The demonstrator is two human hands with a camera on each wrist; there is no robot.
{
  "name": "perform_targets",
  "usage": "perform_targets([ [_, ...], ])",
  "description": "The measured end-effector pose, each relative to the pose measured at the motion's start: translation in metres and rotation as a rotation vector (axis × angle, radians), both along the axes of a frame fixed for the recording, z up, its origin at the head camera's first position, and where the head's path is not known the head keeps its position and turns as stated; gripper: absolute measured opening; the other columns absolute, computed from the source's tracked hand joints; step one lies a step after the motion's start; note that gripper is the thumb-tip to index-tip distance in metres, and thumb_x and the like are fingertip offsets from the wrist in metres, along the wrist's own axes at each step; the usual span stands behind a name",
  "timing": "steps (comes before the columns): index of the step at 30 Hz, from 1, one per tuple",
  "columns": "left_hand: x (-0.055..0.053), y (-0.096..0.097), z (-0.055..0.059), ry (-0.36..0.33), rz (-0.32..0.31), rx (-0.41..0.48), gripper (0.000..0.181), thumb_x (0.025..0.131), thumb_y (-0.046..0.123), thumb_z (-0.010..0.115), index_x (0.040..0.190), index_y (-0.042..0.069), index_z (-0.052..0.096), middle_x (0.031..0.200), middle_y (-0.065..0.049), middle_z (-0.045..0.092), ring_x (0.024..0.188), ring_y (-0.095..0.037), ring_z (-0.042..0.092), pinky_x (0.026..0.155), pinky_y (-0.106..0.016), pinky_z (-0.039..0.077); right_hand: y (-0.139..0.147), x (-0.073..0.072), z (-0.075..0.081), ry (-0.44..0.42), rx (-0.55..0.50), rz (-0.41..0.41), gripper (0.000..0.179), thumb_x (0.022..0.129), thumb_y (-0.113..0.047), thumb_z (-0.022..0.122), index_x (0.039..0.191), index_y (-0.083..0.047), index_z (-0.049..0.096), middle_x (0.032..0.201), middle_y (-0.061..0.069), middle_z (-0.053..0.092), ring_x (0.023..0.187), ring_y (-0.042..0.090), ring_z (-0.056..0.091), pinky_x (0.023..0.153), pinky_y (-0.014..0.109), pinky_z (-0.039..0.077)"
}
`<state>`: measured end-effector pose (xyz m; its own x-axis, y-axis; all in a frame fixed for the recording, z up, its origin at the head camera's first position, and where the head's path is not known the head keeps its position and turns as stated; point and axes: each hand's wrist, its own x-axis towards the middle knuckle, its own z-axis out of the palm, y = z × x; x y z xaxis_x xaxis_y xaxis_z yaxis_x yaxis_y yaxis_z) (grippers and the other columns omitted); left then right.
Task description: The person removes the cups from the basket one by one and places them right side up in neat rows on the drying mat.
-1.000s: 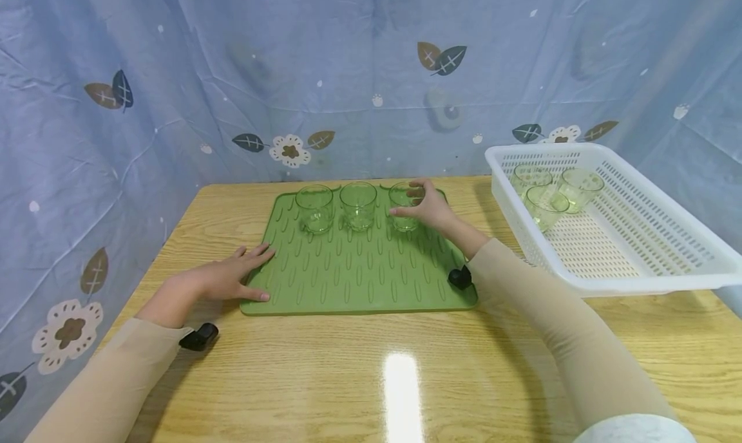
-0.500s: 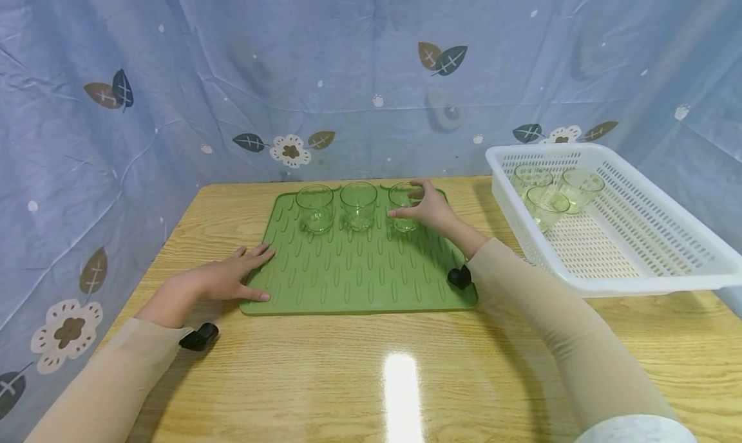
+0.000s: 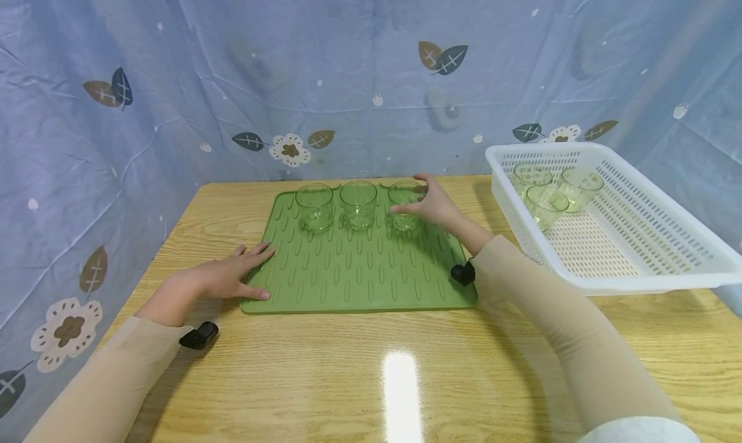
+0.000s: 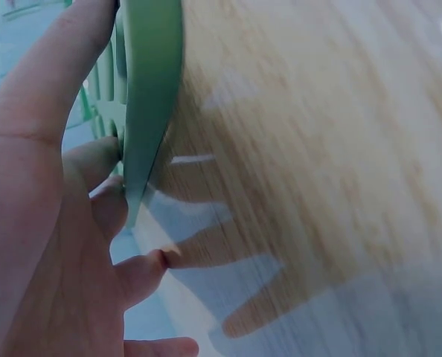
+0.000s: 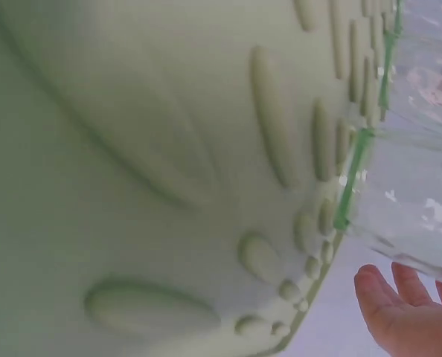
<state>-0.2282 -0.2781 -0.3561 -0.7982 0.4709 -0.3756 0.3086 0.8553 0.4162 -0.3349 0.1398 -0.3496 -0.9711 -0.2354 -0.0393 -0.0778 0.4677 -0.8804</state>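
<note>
A green ridged mat (image 3: 353, 275) lies on the table with three clear greenish glasses upright in a row along its back: a left glass (image 3: 315, 211), a middle glass (image 3: 358, 208) and a right glass (image 3: 404, 221). My right hand (image 3: 436, 205) is at the right glass, thumb before it and fingers spread behind its right side. In the right wrist view, a gap shows between the fingertips (image 5: 370, 279) and that glass (image 5: 407, 197). My left hand (image 3: 228, 277) rests with spread fingers on the mat's left edge; its thumb (image 4: 65, 59) lies over the rim in the left wrist view.
A white perforated plastic basket (image 3: 643, 281) stands on the right side of the wooden table (image 3: 301, 378). Three more glasses (image 3: 546, 208) sit inside it at its left end. A blue patterned curtain (image 3: 342, 76) hangs behind and at both sides.
My right hand has shifted slightly right and its fingers have spread away from the right glass, which stays in place on the mat. The left hand has not moved.
</note>
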Motion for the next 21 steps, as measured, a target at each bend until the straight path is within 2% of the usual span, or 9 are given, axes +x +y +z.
perform_targets([
  [6,0.0,0.0,0.0,0.005,-0.003,-0.01,0.103,0.093,0.051,0.072,0.164,0.003,0.015,0.167,-0.028,0.0,0.146,-0.061,-0.005,0.103,-0.084,0.016,0.013,0.006,0.01,0.011,-0.001,-0.019,0.099,0.092,-0.03,0.081,0.164,-0.009,0.016,0.161,0.021,0.033,0.143,0.041,0.038,0.113,0.057,0.036],
  [12,-0.001,0.0,-0.001,0.007,-0.004,-0.016,0.104,0.093,0.052,0.072,0.164,0.003,0.015,0.168,-0.027,0.0,0.146,-0.061,-0.005,0.102,-0.085,0.017,0.023,0.013,0.024,0.031,-0.07,-0.051,0.091,0.095,-0.03,0.077,0.163,-0.009,0.02,0.16,0.02,0.035,0.147,0.039,0.033,0.116,0.053,0.034],
  [16,-0.001,0.0,-0.002,0.007,-0.003,-0.022,0.104,0.092,0.054,0.072,0.164,0.003,0.015,0.168,-0.027,0.0,0.146,-0.061,-0.004,0.102,-0.085,0.017,0.027,0.02,0.036,0.064,-0.122,-0.071,0.081,0.099,-0.031,0.071,0.161,-0.008,0.024,0.158,0.02,0.037,0.147,0.039,0.034,0.116,0.053,0.034],
  [21,-0.002,-0.001,-0.003,0.018,0.001,-0.031,0.106,0.091,0.057,0.071,0.165,0.005,0.015,0.168,-0.025,0.0,0.146,-0.061,-0.004,0.101,-0.085,0.017,0.032,0.027,0.05,0.118,-0.178,-0.088,0.063,0.104,-0.022,0.062,0.156,-0.003,0.032,0.153,0.022,0.043,0.144,0.035,0.04,0.116,0.049,0.035],
])
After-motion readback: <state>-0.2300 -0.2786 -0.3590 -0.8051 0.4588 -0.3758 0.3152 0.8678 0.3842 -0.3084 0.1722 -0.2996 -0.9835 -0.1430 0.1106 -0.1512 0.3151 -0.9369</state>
